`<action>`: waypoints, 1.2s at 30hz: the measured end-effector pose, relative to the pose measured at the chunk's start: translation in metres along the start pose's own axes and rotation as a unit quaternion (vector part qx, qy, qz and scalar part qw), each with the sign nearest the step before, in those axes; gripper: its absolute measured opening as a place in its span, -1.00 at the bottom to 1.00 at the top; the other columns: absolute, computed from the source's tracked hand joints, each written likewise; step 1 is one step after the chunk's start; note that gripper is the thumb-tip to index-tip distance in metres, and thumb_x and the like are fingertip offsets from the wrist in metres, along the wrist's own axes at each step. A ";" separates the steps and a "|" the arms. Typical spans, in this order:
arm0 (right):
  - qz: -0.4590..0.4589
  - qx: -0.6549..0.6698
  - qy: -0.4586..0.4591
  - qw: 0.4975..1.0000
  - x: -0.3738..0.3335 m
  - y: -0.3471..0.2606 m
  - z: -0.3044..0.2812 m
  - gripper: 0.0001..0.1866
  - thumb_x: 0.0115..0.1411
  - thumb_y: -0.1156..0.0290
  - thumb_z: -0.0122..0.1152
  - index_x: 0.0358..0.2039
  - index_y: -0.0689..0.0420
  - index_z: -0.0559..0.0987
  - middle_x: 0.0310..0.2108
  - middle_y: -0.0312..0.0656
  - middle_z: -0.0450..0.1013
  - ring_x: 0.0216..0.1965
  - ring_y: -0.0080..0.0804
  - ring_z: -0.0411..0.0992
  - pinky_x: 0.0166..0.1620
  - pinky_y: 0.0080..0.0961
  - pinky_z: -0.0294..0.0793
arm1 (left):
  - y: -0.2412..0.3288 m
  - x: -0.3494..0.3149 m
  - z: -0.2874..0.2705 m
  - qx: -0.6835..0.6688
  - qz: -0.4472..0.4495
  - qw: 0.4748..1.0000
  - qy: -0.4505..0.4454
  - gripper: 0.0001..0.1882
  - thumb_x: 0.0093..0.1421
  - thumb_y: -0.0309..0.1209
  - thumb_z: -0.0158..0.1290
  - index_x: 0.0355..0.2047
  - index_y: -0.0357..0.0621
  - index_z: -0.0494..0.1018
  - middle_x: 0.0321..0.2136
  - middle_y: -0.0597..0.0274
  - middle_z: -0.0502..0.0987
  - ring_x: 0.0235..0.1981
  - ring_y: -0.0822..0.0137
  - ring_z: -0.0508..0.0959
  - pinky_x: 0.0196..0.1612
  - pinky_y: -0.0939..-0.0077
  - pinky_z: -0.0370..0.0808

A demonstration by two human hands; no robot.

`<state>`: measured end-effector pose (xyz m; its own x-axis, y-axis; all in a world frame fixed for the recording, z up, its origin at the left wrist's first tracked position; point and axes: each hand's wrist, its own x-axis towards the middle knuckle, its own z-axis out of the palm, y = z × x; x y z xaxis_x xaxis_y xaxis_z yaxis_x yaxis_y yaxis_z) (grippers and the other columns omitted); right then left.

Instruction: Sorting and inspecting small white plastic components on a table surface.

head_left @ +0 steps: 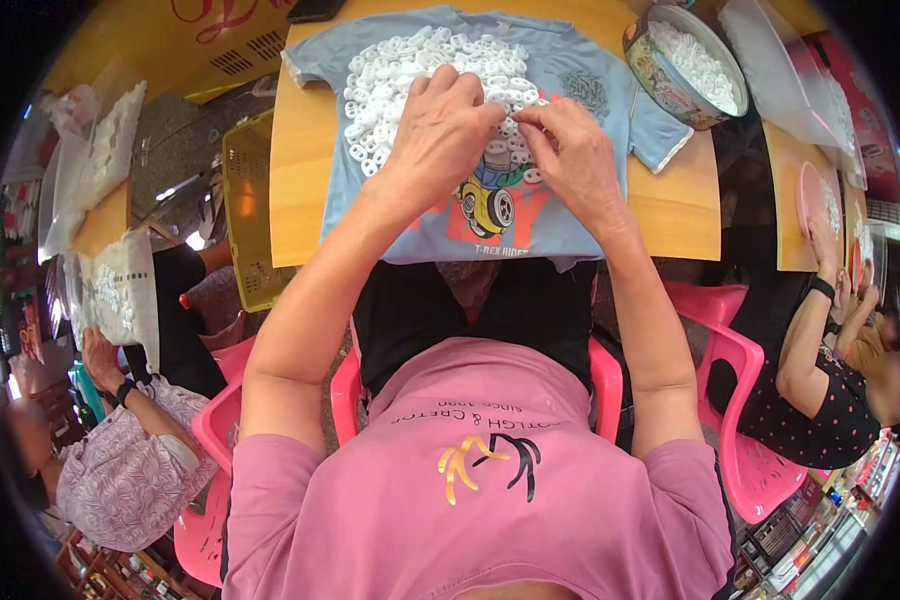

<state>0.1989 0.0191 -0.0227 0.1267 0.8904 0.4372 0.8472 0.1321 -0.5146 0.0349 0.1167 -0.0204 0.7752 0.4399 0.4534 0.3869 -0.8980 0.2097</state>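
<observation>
A heap of small white oval plastic pieces with holes (380, 75) lies on a light blue printed T-shirt (560, 235) spread over the table. My left hand (445, 125) rests over the heap's near part, fingers curled and thumb toward the right. Close beside it, my right hand (567, 155) pinches with thumb and index finger, the tips almost meeting the left ones. Whatever lies between the fingertips is too small and covered to name. Just beyond my right hand is a small pile of grey-green bits (582, 92), too fine to identify.
A round tin (660, 75) full of white pieces stands at the table's (685, 215) far right. A yellow plastic crate (250, 210) is left of the table. Co-workers sit on both sides, one with a hand (822, 238) at a pink tray (808, 200). Pink chairs (720, 370) flank me.
</observation>
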 end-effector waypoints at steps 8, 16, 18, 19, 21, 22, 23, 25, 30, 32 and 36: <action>-0.007 -0.001 0.019 1.000 -0.003 0.002 0.000 -0.85 0.10 0.51 0.23 -0.28 0.18 0.59 -0.37 -0.13 0.47 -0.30 -0.14 0.44 -0.24 -0.30 0.42 | -0.005 0.013 0.006 -0.021 0.076 0.997 0.003 -0.95 -0.01 -0.42 0.10 -0.51 -0.08 0.53 -0.44 0.23 0.44 -0.27 0.19 0.41 -0.19 0.29 0.31; 0.011 0.022 0.022 0.999 -0.004 0.002 0.000 -0.86 0.11 0.51 0.23 -0.29 0.20 0.59 -0.38 -0.12 0.47 -0.32 -0.15 0.45 -0.24 -0.33 0.43 | -0.004 0.017 0.003 -0.042 0.072 0.996 -0.037 -0.88 -0.01 -0.37 0.19 -0.48 -0.11 0.52 -0.42 0.21 0.46 -0.22 0.17 0.44 -0.17 0.25 0.34; 0.007 0.018 0.021 1.000 -0.004 0.003 0.001 -0.86 0.11 0.51 0.23 -0.28 0.21 0.60 -0.38 -0.12 0.47 -0.33 -0.16 0.45 -0.25 -0.34 0.43 | -0.005 0.018 0.003 -0.028 0.074 0.996 -0.041 -0.86 -0.01 -0.35 0.19 -0.47 -0.13 0.52 -0.42 0.20 0.47 -0.22 0.16 0.45 -0.17 0.24 0.35; 0.005 0.015 0.019 1.000 -0.004 0.004 0.001 -0.86 0.11 0.52 0.23 -0.28 0.21 0.60 -0.39 -0.11 0.47 -0.34 -0.17 0.45 -0.26 -0.36 0.43 | -0.005 0.019 0.004 -0.028 0.073 0.996 -0.040 -0.86 -0.01 -0.35 0.19 -0.47 -0.13 0.52 -0.42 0.20 0.47 -0.22 0.16 0.45 -0.17 0.24 0.35; 0.009 0.021 0.017 1.000 -0.005 0.004 0.001 -0.86 0.12 0.52 0.22 -0.27 0.21 0.60 -0.39 -0.11 0.47 -0.35 -0.19 0.46 -0.28 -0.38 0.44 | -0.005 0.020 0.007 -0.028 0.077 0.996 -0.042 -0.87 0.00 -0.35 0.18 -0.48 -0.13 0.52 -0.44 0.18 0.48 -0.23 0.15 0.46 -0.18 0.24 0.36; 0.015 0.027 0.016 0.999 -0.006 0.005 0.000 -0.86 0.13 0.52 0.22 -0.27 0.21 0.60 -0.39 -0.10 0.46 -0.37 -0.22 0.46 -0.29 -0.40 0.44 | -0.006 0.021 0.007 -0.028 0.078 0.996 -0.042 -0.87 0.00 -0.35 0.18 -0.48 -0.13 0.52 -0.44 0.18 0.48 -0.23 0.15 0.46 -0.18 0.24 0.36; 0.015 0.026 0.016 0.999 -0.007 0.006 0.000 -0.86 0.13 0.52 0.22 -0.27 0.21 0.60 -0.39 -0.10 0.46 -0.37 -0.22 0.46 -0.29 -0.40 0.44 | -0.007 0.020 0.007 -0.041 0.083 0.995 -0.034 -0.88 0.01 -0.36 0.17 -0.50 -0.13 0.52 -0.45 0.19 0.48 -0.24 0.15 0.46 -0.18 0.24 0.35; 0.036 0.048 0.021 0.998 -0.008 0.009 0.001 -0.86 0.14 0.52 0.21 -0.27 0.22 0.60 -0.39 -0.10 0.46 -0.39 -0.25 0.46 -0.32 -0.43 0.44 | -0.008 0.019 0.007 -0.054 0.088 0.994 -0.026 -0.89 0.02 -0.36 0.16 -0.51 -0.12 0.52 -0.46 0.19 0.48 -0.25 0.14 0.46 -0.19 0.25 0.35; 0.027 0.043 0.017 0.999 -0.009 0.010 -0.001 -0.86 0.15 0.51 0.22 -0.27 0.22 0.60 -0.38 -0.10 0.46 -0.40 -0.27 0.47 -0.33 -0.44 0.45 | -0.009 0.014 0.004 -0.095 0.066 0.993 0.030 -0.92 0.05 -0.39 0.12 -0.50 -0.10 0.52 -0.48 0.21 0.49 -0.31 0.15 0.45 -0.20 0.25 0.35; 0.026 0.043 0.021 0.999 -0.008 0.007 -0.002 -0.86 0.14 0.51 0.22 -0.27 0.22 0.60 -0.37 -0.10 0.46 -0.39 -0.27 0.47 -0.33 -0.44 0.46 | -0.008 0.013 -0.002 -0.147 0.024 0.989 0.017 -0.90 0.07 -0.38 0.11 -0.48 -0.13 0.54 -0.48 0.18 0.51 -0.32 0.14 0.46 -0.20 0.24 0.37; 0.000 0.093 0.044 0.995 -0.007 -0.009 -0.009 -0.87 0.17 0.48 0.23 -0.26 0.22 0.60 -0.37 -0.15 0.48 -0.39 -0.39 0.46 -0.34 -0.52 0.45 | 0.007 0.007 -0.021 -0.311 -0.142 0.939 -0.036 -0.80 0.13 -0.32 0.12 -0.36 -0.22 0.56 -0.46 0.13 0.56 -0.36 0.24 0.52 -0.23 0.34 0.44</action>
<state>0.1955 0.0079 -0.0147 0.1774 0.8499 0.4961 0.7376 0.2189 -0.6387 0.0326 0.1129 0.0024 0.7249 0.6428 0.2479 0.2334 -0.5677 0.7895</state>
